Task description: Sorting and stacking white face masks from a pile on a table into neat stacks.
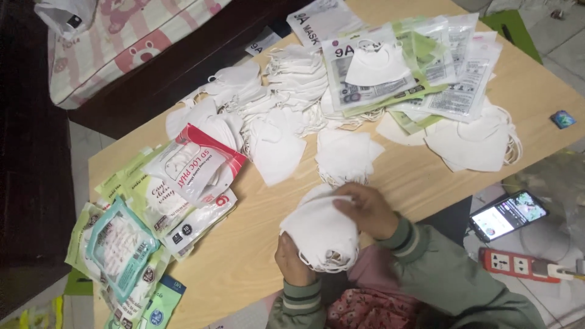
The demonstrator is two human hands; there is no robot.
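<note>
Both my hands hold a thick stack of folded white face masks (320,234) just above the near edge of the wooden table (256,244). My left hand (291,262) grips the stack from below, and my right hand (365,210) presses on its top right side. Farther back lies a small pile of white masks (346,155). A long heap of loose white masks (268,109) stretches across the middle of the table.
Filled mask packets (183,183) lie stacked at the table's left end, and flat printed bags (420,67) cover more masks at the right. A small blue packet (562,119) sits at the right edge. On the floor are a lit phone (509,214) and a red power strip (518,265).
</note>
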